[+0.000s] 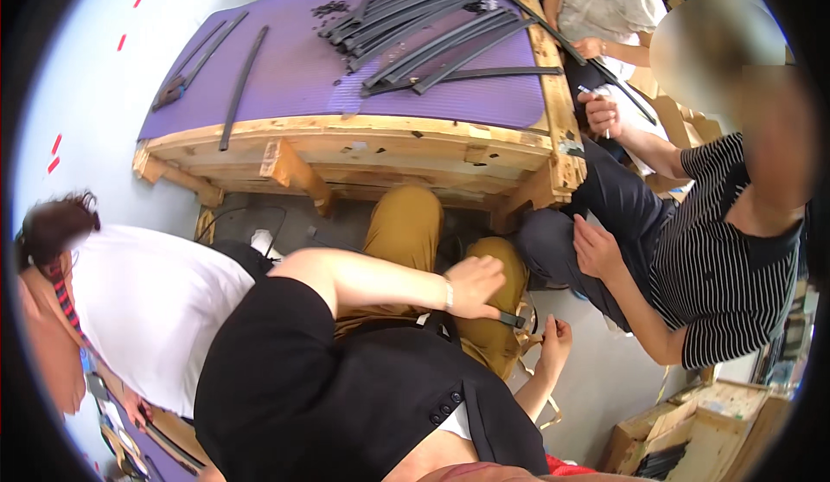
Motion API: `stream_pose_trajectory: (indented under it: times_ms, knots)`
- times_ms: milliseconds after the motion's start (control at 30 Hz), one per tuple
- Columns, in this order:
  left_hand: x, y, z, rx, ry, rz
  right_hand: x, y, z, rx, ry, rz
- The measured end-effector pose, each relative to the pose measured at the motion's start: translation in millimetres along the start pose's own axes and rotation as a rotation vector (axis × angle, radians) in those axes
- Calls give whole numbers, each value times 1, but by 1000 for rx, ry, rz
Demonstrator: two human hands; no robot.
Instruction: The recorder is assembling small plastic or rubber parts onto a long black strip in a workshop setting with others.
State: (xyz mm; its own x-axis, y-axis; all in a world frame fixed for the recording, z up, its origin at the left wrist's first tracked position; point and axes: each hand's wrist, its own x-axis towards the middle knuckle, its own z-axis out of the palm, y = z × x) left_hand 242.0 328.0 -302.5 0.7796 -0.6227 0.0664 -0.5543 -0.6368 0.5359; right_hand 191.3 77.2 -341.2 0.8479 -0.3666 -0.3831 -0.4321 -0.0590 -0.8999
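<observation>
Probably the likeliest trouble is losing the short dark piece [511,319] that juts out just beside your left hand [474,287]. It sits above your knee [493,339], and your left fingers are only loosely curled, backs toward the camera, so I cannot tell whether you grip the piece or merely rest over it. If that contact is light, a small shift of the leg could tip it off the trouser cloth and onto the floor [596,387].

Your right hand [554,344] is near it, fingers bent toward the thumb and nearly closed; whether anything thin is pinched there is too small to make out. Tan bands [526,351] lie close by, beside your leg and under the gap between your hands, and one could snag on a finger or catch the piece if you pull sideways.

Elbow room is tight as well. The co-worker in the striped shirt [726,248] sits close on your right, with a lowered hand [596,248] near your knee, so a quick outward swing of your right arm might bump it.

Up on the desk [346,129], the pile of dark strips [415,28] leans across itself on the purple mat [294,84]; tugging one from the bottom could make others slide. The lone strip [244,89] reaches the front edge, where a rising knee or sleeve could knock it loose.
</observation>
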Motion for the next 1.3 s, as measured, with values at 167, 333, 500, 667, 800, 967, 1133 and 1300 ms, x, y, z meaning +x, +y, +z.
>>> stream_pose_trajectory:
  times_ms: [167,333,500,667,800,967,1133,1300]
  knots:
    - [-68,-50,-21,276,-181,-64,9,12,-5,-29,29,-20]
    - [-73,-68,-17,328,-168,195,12,17,-7,10,19,36]
    - [-39,-94,-98,317,92,-15,14,33,-19,-43,46,51]
    - [-24,-107,-213,399,394,-228,11,40,-21,-57,25,102]
    - [-47,-151,-255,394,747,-490,22,37,-12,-129,-11,108]
    - [-106,-237,-297,377,680,-1033,36,50,-17,-181,42,125]
    - [-147,-303,-320,415,502,-1398,28,46,-18,-356,93,179]
    - [-173,-348,-341,535,552,-1482,21,41,-15,-403,117,211]
